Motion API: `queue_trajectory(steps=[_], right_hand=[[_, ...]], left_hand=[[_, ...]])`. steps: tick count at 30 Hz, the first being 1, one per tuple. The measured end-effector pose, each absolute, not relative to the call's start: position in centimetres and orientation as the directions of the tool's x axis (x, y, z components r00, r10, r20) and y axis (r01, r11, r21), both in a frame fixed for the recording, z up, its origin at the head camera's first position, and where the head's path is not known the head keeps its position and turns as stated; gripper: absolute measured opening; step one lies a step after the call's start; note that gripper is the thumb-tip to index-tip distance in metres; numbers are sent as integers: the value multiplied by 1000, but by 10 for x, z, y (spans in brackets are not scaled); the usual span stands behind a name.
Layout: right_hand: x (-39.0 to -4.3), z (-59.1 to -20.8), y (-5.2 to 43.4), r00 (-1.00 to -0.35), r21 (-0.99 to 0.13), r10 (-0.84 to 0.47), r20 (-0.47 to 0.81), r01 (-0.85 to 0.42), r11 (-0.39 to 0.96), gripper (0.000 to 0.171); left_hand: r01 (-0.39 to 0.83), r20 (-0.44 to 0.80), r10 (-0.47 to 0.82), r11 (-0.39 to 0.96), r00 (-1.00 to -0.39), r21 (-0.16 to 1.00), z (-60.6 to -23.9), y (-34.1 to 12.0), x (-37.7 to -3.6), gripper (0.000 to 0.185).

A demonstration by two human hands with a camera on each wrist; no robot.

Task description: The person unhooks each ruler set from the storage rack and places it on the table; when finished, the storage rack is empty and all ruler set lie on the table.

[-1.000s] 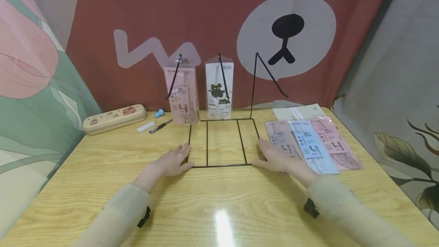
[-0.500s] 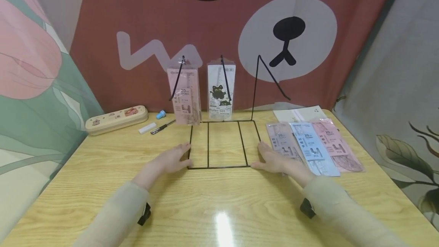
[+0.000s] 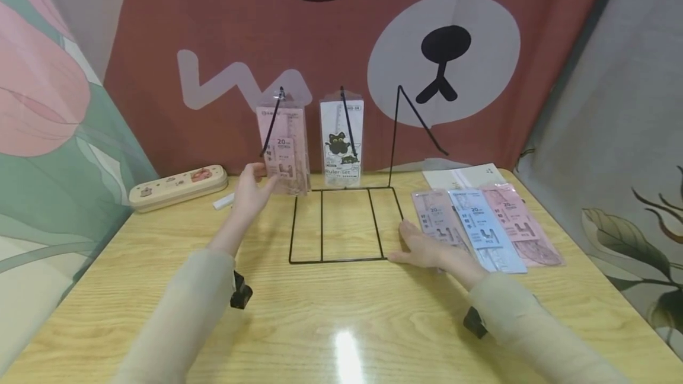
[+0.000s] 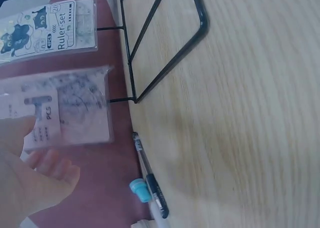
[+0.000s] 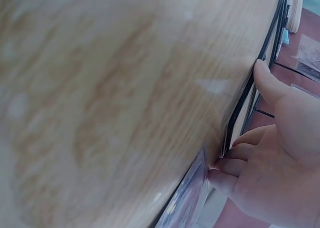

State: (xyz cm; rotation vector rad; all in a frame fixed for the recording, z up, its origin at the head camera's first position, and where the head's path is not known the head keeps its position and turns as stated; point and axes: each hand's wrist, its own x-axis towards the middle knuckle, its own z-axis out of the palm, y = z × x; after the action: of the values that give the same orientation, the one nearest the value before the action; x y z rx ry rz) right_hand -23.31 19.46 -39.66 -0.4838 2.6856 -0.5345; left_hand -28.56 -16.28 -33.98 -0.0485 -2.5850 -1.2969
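Note:
A black wire display rack (image 3: 322, 224) with upright hooks stands on the table. On its left hook hangs a pink ruler set package (image 3: 283, 147); on the middle hook, a white ruler set package with black cats (image 3: 341, 141). My left hand (image 3: 249, 191) is at the pink package's left edge, thumb (image 4: 20, 128) in front of it and fingers (image 4: 52, 168) spread below it in the left wrist view. My right hand (image 3: 424, 245) holds the rack's front right corner, thumb (image 5: 270, 82) on the front bar and bent fingers (image 5: 232, 168) at the side bar.
Right of the rack lie a pale pink package (image 3: 437, 212), a blue package (image 3: 488, 230) and a pink package (image 3: 520, 224), with a white package (image 3: 464, 176) behind. A pencil case (image 3: 178, 188), a white eraser (image 3: 224, 201), a pen (image 4: 150, 175) and a small blue item (image 4: 140, 189) are at the left.
My left hand has left the rack's front left corner and moved up and away to the hanging pink package. The right hand stays at the rack's right corner.

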Motion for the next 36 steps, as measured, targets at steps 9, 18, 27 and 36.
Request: queue_trajectory(steps=[9,18,27,36], right_hand=[[-233,-395,191,-880,-408,-388,-275,-259,876,92],[-233,-394,188,-879,-406,-387,-277,-258,877,93],[-233,-396,191,-885,-411,-379,-271,-250,877,92],[-233,-398,195,-883,-416,-382,-271,-250,874,91]], left_hand=[[90,105,-8,458,-994,885,-350,-158,-293,48],[85,62,84,311,-995,947,-356,-155,-287,51],[110,109,22,333,-994,937,-367,-155,-255,42],[225,193,138,283,-972,932,-379,-167,-205,28]])
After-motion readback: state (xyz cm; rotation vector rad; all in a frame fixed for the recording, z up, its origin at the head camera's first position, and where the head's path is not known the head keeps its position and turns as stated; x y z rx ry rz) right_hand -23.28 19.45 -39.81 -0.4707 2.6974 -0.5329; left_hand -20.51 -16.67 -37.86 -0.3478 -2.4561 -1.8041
